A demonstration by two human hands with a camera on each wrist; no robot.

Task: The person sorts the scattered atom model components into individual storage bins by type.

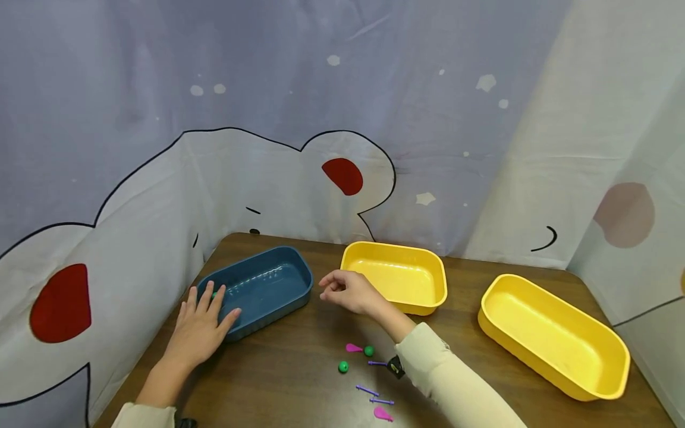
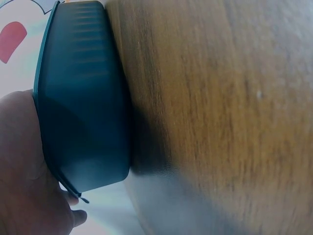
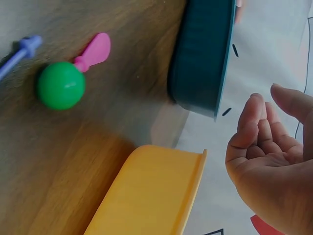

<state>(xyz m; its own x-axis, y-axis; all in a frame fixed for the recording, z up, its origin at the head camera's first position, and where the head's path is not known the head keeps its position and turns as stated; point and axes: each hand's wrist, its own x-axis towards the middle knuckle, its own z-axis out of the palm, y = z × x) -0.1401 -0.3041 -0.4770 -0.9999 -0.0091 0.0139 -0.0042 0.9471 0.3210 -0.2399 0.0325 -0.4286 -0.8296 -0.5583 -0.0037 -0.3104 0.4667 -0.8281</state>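
My left hand (image 1: 198, 330) rests at the left end of a dark blue plastic tray (image 1: 270, 288), fingers straight and spread over its rim. Something small and green (image 1: 214, 295) shows between those fingers, inside the tray; its full shape is hidden. Between the blue tray and a yellow tray (image 1: 398, 282), my right hand (image 1: 350, 291) hovers above the table. In the right wrist view its fingers (image 3: 252, 115) are loosely bent, the thumb stands apart, and nothing is held.
Below the right hand lie two green balls (image 1: 343, 367), pink paddle-shaped pieces (image 1: 353, 348) and several thin purple rods (image 1: 367, 390). A longer yellow tray (image 1: 556, 339) stands at the right. Behind the wooden table (image 1: 278, 380) hangs a printed curtain (image 1: 455, 148).
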